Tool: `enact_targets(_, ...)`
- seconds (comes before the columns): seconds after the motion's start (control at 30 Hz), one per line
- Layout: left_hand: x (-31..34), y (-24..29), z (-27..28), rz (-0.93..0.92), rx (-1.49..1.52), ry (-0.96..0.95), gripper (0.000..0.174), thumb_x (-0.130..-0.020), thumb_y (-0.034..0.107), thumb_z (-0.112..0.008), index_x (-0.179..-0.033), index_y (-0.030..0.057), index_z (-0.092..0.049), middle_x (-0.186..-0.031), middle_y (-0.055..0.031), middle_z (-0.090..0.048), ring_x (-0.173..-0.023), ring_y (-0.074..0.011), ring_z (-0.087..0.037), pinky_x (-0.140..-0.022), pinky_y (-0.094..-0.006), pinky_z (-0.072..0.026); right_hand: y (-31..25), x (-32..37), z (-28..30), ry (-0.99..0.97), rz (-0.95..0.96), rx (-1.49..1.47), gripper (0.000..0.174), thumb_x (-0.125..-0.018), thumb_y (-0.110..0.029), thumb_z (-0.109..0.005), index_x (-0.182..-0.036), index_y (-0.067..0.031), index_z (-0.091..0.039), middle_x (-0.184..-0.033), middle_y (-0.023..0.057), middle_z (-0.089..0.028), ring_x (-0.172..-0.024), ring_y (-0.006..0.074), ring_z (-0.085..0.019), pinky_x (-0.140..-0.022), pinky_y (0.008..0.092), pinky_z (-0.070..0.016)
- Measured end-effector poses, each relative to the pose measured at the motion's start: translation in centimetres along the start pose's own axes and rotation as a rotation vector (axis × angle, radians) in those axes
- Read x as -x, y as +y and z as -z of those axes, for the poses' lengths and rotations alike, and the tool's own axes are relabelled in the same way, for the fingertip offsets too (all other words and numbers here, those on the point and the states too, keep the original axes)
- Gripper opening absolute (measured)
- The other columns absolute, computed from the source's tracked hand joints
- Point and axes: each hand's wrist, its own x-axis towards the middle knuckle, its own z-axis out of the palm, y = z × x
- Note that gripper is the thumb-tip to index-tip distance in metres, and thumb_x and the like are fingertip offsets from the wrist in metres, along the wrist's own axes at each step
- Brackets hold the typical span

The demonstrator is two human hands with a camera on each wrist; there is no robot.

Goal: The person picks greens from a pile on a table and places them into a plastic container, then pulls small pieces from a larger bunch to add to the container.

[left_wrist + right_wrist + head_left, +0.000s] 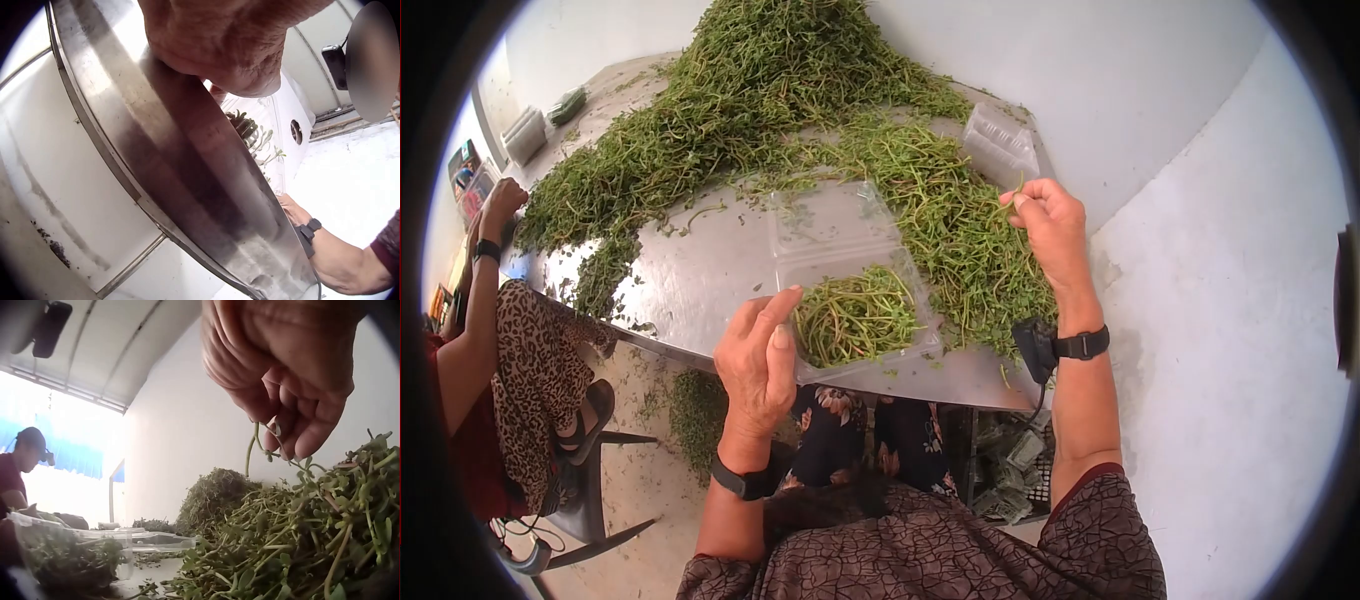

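Observation:
My right hand [1048, 228] pinches a thin green stem [251, 449] between thumb and fingers, above a heap of green sprigs [275, 537]. At the left side of an open clear plastic box [930, 346] is my left hand [762, 358], its fingers extended by the rim; whether they touch it is unclear. Cut stems [855, 315] fill the box's near half, and its lid half lies flat toward the back. In the left wrist view my left hand [215, 44] is seen close at the top, its fingertips mostly hidden.
A large green pile [775, 80] covers the back of the metal table [700, 265]. Stacked clear boxes [1000, 145] stand at the back right, more boxes [524, 136] at the far left. Another person's arm [484, 270] is at the left. A dark crate [1040, 480] sits below the table.

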Motion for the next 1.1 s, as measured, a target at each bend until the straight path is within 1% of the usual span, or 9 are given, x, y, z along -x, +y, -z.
enact_targets(0.2,0.1,-0.3,-0.2,-0.027,0.0,0.018,0.034,-0.095,0.02,-0.044,-0.115,0.0033,-0.067,-0.095,-0.0166,-0.065,-0.079,-0.0317,-0.062,-0.073,-0.0376,-0.0493,-2.8,1.3,-0.6,-0.049,-0.007,-0.085,0.009,-0.095,-0.005,-0.053,-0.095,0.0021,-0.057,-0.093,0.0095,-0.068,-0.077,0.0133,-0.065,-0.069,0.0269,-0.0512)
enact_targets(0.33,0.1,-0.2,0.0,-0.016,0.019,-0.01,0.038,-0.098,0.02,-0.04,-0.115,-0.0006,-0.067,-0.098,-0.0164,-0.065,-0.082,-0.0251,-0.059,-0.075,-0.0334,-0.047,-4.7,2.6,-1.7,-0.116,0.052,-0.037,0.008,-0.095,-0.004,-0.052,-0.094,0.0024,-0.056,-0.091,0.0093,-0.067,-0.078,0.0131,-0.065,-0.07,0.027,-0.0518)
enact_targets(0.57,0.0,-0.4,-0.3,-0.046,0.024,0.056,0.032,-0.094,0.02,-0.048,-0.112,0.0039,-0.068,-0.087,-0.0144,-0.063,-0.073,-0.0291,-0.059,-0.068,-0.0366,-0.0475,-8.5,4.7,-4.0,-0.343,0.107,-0.222,0.004,-0.094,0.0,-0.053,-0.093,0.0026,-0.056,-0.089,0.0083,-0.066,-0.078,0.0122,-0.063,-0.071,0.0276,-0.0518)
enact_targets(0.63,0.1,-0.3,0.0,-0.024,-0.002,0.012,0.035,-0.096,0.02,-0.043,-0.114,0.0022,-0.067,-0.093,-0.0154,-0.064,-0.079,-0.028,-0.06,-0.073,-0.0354,-0.0478,-8.8,4.9,-4.9,-0.374,0.12,-0.264,0.004,-0.093,0.0,-0.054,-0.092,0.0026,-0.056,-0.087,0.0077,-0.066,-0.077,0.0119,-0.063,-0.07,0.0275,-0.0515)
enact_targets(0.7,0.1,-0.2,0.2,-0.002,-0.026,-0.03,0.038,-0.098,0.02,-0.039,-0.116,0.0004,-0.067,-0.099,-0.0164,-0.066,-0.084,-0.0269,-0.061,-0.078,-0.0341,-0.0481,-8.5,5.0,-5.8,-0.418,0.241,-0.115,0.004,-0.092,-0.001,-0.057,-0.089,0.0012,-0.057,-0.08,0.0054,-0.064,-0.074,0.0094,-0.062,-0.065,0.0282,-0.0501)
enact_targets(0.77,0.1,-0.1,0.2,-0.001,-0.029,-0.028,0.038,-0.098,0.02,-0.039,-0.116,0.0011,-0.067,-0.099,-0.0163,-0.066,-0.085,-0.0279,-0.061,-0.079,-0.0348,-0.0485,-8.1,4.8,-6.5,-0.402,0.291,-0.005,0.003,-0.089,-0.003,-0.06,-0.088,-0.0004,-0.058,-0.075,0.0077,-0.064,-0.067,0.0155,-0.064,-0.06,0.0327,-0.049)
enact_targets(0.87,0.0,0.0,0.3,0.004,-0.033,-0.039,0.038,-0.098,0.02,-0.039,-0.116,0.0013,-0.067,-0.1,-0.0163,-0.066,-0.086,-0.0286,-0.062,-0.079,-0.0352,-0.0491,-8.0,5.0,-7.5,-0.462,0.486,0.269,0.008,-0.082,-0.003,-0.062,-0.09,-0.0007,-0.06,-0.08,0.0161,-0.064,-0.071,0.0365,-0.063,-0.063,0.0405,-0.0507)
enact_targets(0.97,-0.1,0.0,0.2,-0.003,-0.026,-0.027,0.038,-0.098,0.021,-0.039,-0.116,0.0016,-0.067,-0.1,-0.0166,-0.067,-0.086,-0.0294,-0.063,-0.079,-0.036,-0.0495,-6.9,5.1,-8.0,-0.477,0.639,0.361,0.012,-0.083,0.003,-0.064,-0.095,0.0014,-0.063,-0.095,0.013,-0.069,-0.078,0.0251,-0.067,-0.066,0.0333,-0.0519)
enact_targets(1.1,-0.1,-0.3,0.1,-0.017,-0.029,-0.026,0.039,-0.098,0.022,-0.039,-0.116,0.0019,-0.067,-0.1,-0.017,-0.067,-0.086,-0.0299,-0.063,-0.078,-0.0363,-0.0498,-6.7,5.1,-7.5,-0.503,0.642,0.335,0.017,-0.081,0.003,-0.065,-0.098,0.001,-0.066,-0.103,0.0149,-0.07,-0.083,0.0302,-0.068,-0.068,0.0352,-0.0529)
